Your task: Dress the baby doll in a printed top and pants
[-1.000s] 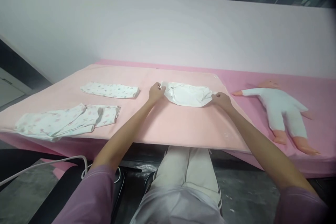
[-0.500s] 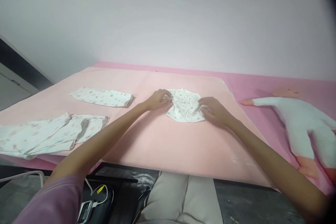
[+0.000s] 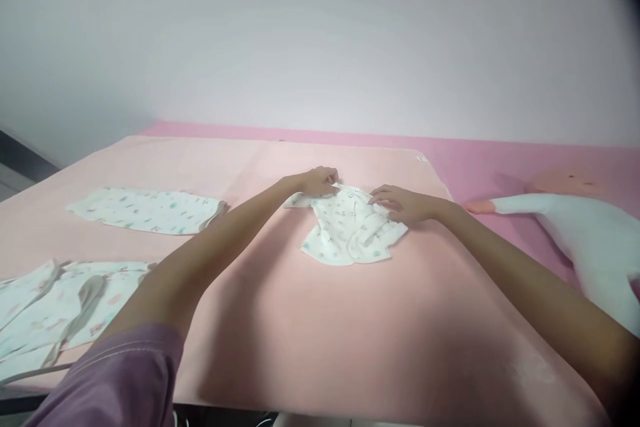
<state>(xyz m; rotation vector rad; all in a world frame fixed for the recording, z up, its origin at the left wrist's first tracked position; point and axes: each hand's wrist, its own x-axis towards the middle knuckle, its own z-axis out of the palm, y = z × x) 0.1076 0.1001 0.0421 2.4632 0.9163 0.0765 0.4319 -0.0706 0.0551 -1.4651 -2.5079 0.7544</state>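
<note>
White printed top (image 3: 345, 230) lies on the peach cloth (image 3: 320, 333), between your hands, one sleeve out left. Your left hand (image 3: 317, 180) is curled over that shoulder; can't tell if it pinches fabric. Your right hand (image 3: 409, 204) is loosely open, fingers against the other side. Doll (image 3: 595, 233) lies right.

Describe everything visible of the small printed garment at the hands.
The garment is white with small, scattered greenish and grey motifs, and looks like soft, thin cloth. It lies rumpled on the pale pink sheet, what looks like a sleeve stretching left and folds bunched on its right side. The left hand touches its upper left; the right hand is over its upper right. Whether either grips it is unclear.
</note>
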